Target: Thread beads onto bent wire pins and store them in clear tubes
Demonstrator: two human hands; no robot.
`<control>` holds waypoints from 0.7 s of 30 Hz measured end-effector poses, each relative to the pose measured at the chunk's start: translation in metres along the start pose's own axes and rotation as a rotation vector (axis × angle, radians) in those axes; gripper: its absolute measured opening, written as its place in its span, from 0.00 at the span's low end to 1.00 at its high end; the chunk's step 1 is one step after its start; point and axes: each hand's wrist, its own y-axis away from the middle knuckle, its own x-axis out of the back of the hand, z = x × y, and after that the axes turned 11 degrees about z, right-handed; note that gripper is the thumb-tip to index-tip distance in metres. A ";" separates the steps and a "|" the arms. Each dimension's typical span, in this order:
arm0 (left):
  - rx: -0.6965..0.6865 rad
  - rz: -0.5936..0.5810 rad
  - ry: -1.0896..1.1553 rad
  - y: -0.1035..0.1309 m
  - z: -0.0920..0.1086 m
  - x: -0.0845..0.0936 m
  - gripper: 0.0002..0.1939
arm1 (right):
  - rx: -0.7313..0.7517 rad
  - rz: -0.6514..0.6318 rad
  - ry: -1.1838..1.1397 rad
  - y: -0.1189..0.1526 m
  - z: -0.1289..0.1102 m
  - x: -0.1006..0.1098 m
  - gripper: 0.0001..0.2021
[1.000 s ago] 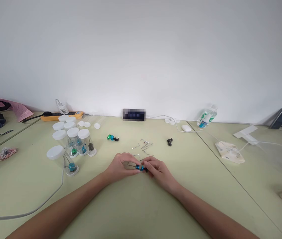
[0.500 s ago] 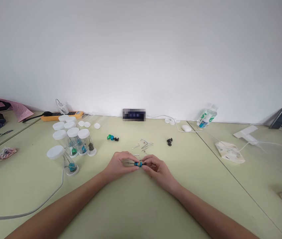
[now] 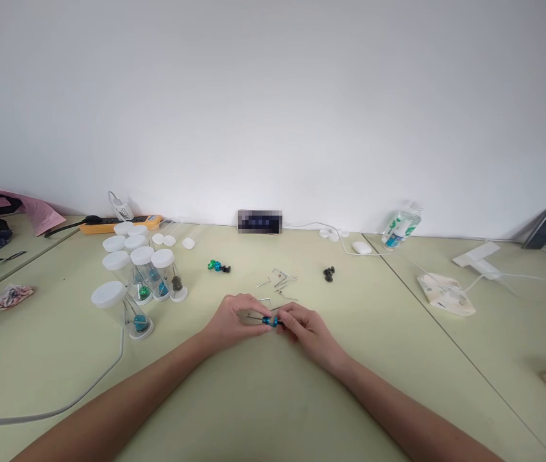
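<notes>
In the middle of the table, my left hand (image 3: pixel 231 319) pinches a small shiny blue metal part (image 3: pixel 269 321) between thumb and fingers. A thin metal rod (image 3: pixel 254 317) sticks out of the part's left side, inside the curve of that hand. My right hand (image 3: pixel 309 328) is closed at the part's other end, where a bit of dark material shows; its fingertips are partly hidden. Just beyond both hands lie several bent thin metal pins (image 3: pixel 282 281). Farther off are a cluster of green, blue and black parts (image 3: pixel 218 265) and a group of black parts (image 3: pixel 329 274).
At left stand several clear tubes with white caps (image 3: pixel 109 294), holding coloured parts. Behind them is an orange power strip (image 3: pixel 104 227). White discs (image 3: pixel 333 236), a white mouse-like object (image 3: pixel 362 248) and a plastic bottle (image 3: pixel 400 230) sit along the back. A packet (image 3: pixel 446 294) lies right.
My right thumb and fingers have shifted on the dark end, with the thumb now laid over the top. The blue part has tilted slightly and moved a little to the right.
</notes>
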 end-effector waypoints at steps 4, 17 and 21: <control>0.011 0.016 0.019 0.000 0.001 0.000 0.09 | 0.018 0.037 -0.033 0.000 0.001 0.000 0.13; 0.018 0.014 0.003 0.000 -0.001 0.001 0.09 | 0.031 0.034 -0.041 -0.001 0.004 -0.001 0.11; 0.004 0.003 0.003 0.000 -0.001 0.000 0.09 | 0.007 0.010 -0.024 -0.001 0.004 0.000 0.16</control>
